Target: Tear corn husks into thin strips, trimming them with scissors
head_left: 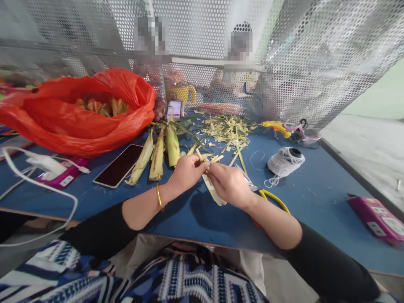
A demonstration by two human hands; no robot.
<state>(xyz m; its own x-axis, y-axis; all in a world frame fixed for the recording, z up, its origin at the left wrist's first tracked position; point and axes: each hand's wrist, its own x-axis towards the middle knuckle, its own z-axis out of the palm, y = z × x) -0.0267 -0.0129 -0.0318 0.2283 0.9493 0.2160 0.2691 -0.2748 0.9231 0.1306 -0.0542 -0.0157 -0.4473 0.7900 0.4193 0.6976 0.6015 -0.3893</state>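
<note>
My left hand [188, 172] and my right hand [231, 185] meet over the table, both with fingers pinched together on a small bundle of corn husk strips [216, 159]. Narrow strip ends stick out above the fingertips. Below the right hand's fingers shows a wider pale husk piece [212, 190]. Scissors with yellow handles [275, 199] lie partly hidden under my right wrist. Close to my left hand, several husk-covered corn cobs [173, 147] lie side by side. Beyond the hands is a pile of cut husk scraps [229, 130].
A red plastic bag [123, 90] stands at the left, near a phone [118, 166] and a purple power strip [65, 176] with white cables. At the right are a white thread spool [286, 162], a yellow glue gun [277, 127] and another purple power strip [378, 216]. Perforated panels [202, 29] close off the back.
</note>
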